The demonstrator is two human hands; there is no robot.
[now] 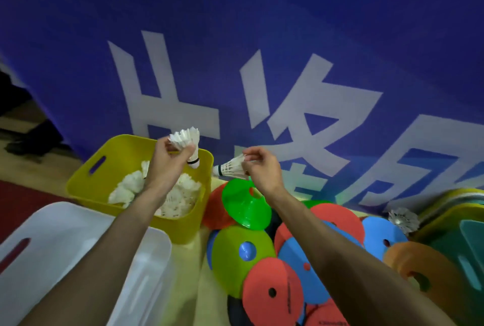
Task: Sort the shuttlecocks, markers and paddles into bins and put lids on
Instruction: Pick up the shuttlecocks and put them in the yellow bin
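Left hand (170, 160) holds shuttlecock (187, 141), perhaps over yellow bin (180, 226); right hand (262, 171), second shuttlecock (231, 168).

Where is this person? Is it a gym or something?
Probably a sports hall: a yellow bin of shuttlecocks, a heap of coloured cone markers on the floor, and a big blue banner behind.

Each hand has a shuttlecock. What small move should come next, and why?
Probably the left hand should release its shuttlecock: it hangs cork-down over the yellow bin, which already holds white shuttlecocks. The right hand pinches another shuttlecock just outside the bin's right rim, above the green marker, so that one would need to shift left first.
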